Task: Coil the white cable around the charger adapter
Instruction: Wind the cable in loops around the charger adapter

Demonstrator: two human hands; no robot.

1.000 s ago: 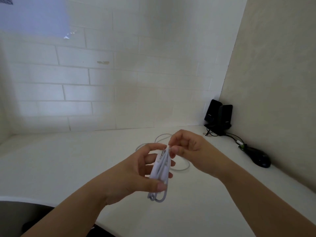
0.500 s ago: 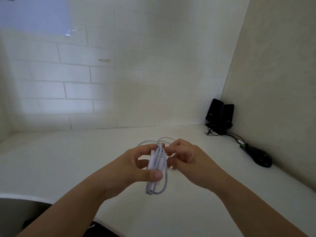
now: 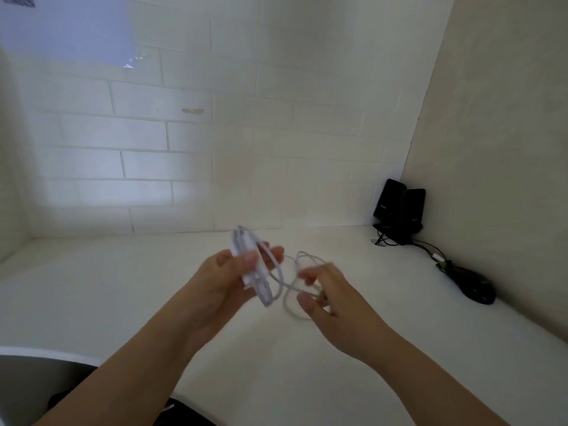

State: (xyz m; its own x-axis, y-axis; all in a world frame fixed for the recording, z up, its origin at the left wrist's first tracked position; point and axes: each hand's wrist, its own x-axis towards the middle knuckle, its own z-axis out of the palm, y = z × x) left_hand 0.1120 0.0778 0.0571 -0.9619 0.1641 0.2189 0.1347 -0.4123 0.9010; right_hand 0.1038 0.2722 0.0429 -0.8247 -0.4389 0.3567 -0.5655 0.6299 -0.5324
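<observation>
The charger adapter (image 3: 246, 262) is gripped in the left hand (image 3: 227, 281), thumb in front and fingertips behind, held in the air above the white desk (image 3: 123, 287). Its long axis is tilted, the top leaning far and left, the bottom near and right. Several turns of the white cable (image 3: 278, 279) are already laid lengthwise over it. The slack runs off to the right as a loose loop, which is pinched between the thumb and fingers of the right hand (image 3: 325, 298), just beside the adapter and slightly nearer; that hand is blurred, so the exact grasp cannot be told. The next wrap is judged to depend on this loop being carried back across the adapter's long axis. Compared with half a second ago, the hands have parted: then the right fingers met the adapter, and the bundle hung nearly upright and lower.
</observation>
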